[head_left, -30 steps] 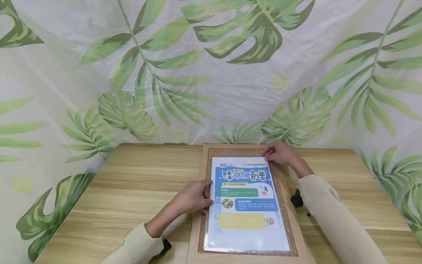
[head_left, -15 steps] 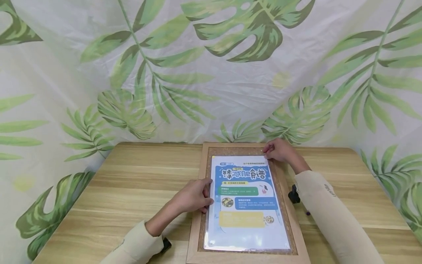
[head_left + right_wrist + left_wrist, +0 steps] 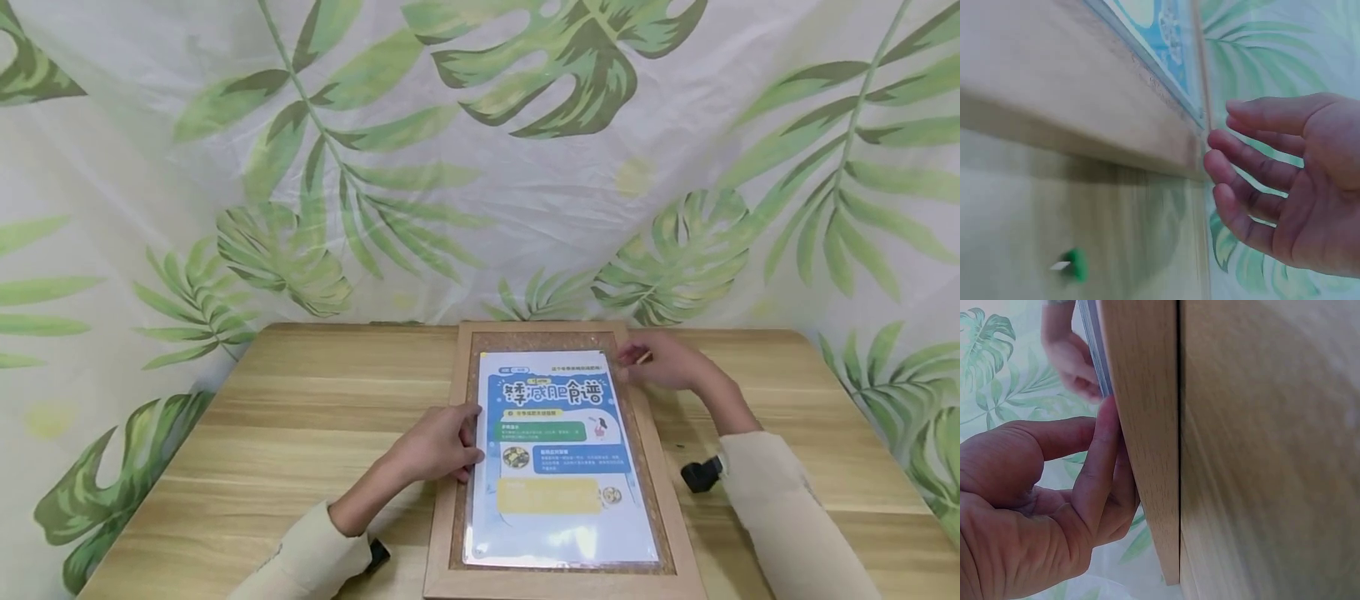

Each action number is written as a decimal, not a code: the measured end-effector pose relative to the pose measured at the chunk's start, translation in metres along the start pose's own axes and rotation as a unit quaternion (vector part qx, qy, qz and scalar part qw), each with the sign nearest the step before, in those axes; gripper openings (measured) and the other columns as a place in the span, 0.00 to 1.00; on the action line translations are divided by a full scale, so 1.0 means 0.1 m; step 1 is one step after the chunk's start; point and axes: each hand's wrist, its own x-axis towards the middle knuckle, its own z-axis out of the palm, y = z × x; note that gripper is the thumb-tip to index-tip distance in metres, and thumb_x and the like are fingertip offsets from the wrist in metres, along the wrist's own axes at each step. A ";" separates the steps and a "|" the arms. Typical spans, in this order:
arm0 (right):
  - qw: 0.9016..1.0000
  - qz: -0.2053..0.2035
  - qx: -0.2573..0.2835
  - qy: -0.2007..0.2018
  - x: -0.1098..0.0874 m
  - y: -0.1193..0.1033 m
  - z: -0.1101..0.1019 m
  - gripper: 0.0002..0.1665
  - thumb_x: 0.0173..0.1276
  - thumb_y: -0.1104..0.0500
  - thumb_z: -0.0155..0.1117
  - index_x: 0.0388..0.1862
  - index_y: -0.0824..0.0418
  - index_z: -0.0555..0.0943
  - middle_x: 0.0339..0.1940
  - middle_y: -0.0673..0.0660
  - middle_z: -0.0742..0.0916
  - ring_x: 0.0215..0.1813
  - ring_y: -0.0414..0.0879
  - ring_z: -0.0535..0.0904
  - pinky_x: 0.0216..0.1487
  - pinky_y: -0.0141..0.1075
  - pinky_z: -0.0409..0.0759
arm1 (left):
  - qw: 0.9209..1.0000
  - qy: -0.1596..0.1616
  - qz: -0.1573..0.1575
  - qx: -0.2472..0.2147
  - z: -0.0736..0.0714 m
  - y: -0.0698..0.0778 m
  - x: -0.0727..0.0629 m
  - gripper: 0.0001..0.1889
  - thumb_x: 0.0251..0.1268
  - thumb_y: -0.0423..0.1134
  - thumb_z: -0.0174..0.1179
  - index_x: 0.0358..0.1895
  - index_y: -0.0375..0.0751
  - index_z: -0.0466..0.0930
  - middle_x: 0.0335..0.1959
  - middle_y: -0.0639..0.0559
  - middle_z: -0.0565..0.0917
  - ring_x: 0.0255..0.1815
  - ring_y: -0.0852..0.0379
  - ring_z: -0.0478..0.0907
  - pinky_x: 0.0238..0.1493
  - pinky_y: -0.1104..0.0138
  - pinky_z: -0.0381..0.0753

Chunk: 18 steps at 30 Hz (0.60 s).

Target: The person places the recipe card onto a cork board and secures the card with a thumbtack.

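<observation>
One wooden table (image 3: 300, 433). One cork board with wooden frame (image 3: 442, 533) on it. One printed sheet (image 3: 558, 467) on board. Two hands, both mine: left hand (image 3: 438, 446), right hand (image 3: 663, 362). Two cream sleeves. Two black wrist cameras. One green pushpin (image 3: 1074, 264) on table, image blurred, so maybe more exist. One leaf-pattern curtain (image 3: 480, 158) behind.
</observation>
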 end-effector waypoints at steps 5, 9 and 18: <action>1.000 0.001 0.006 0.007 -0.35 0.07 0.03 0.19 0.74 0.65 0.68 0.59 0.73 0.84 0.48 0.64 0.91 0.51 0.58 0.88 0.54 0.53 0.89 | 1.000 0.001 -0.004 0.001 0.00 -0.01 -0.01 0.38 0.67 0.25 0.70 0.78 0.22 0.64 0.30 0.47 0.82 0.20 0.58 0.84 0.23 0.67 0.85; 1.000 0.009 -0.010 0.006 -0.57 0.14 0.07 0.17 0.72 0.65 0.70 0.56 0.70 0.85 0.45 0.60 0.91 0.48 0.53 0.88 0.51 0.49 0.89 | 1.000 0.005 -0.009 0.008 0.00 -0.03 -0.02 0.38 0.67 0.25 0.70 0.78 0.23 0.64 0.30 0.47 0.81 0.20 0.57 0.84 0.22 0.68 0.84; 1.000 0.006 -0.015 -0.015 -0.92 0.25 0.13 0.13 0.69 0.66 0.72 0.52 0.65 0.87 0.41 0.52 0.89 0.43 0.41 0.82 0.42 0.31 0.82 | 1.000 0.004 -0.001 0.018 0.02 -0.01 0.00 0.37 0.68 0.26 0.70 0.78 0.23 0.66 0.30 0.47 0.82 0.20 0.58 0.85 0.23 0.67 0.85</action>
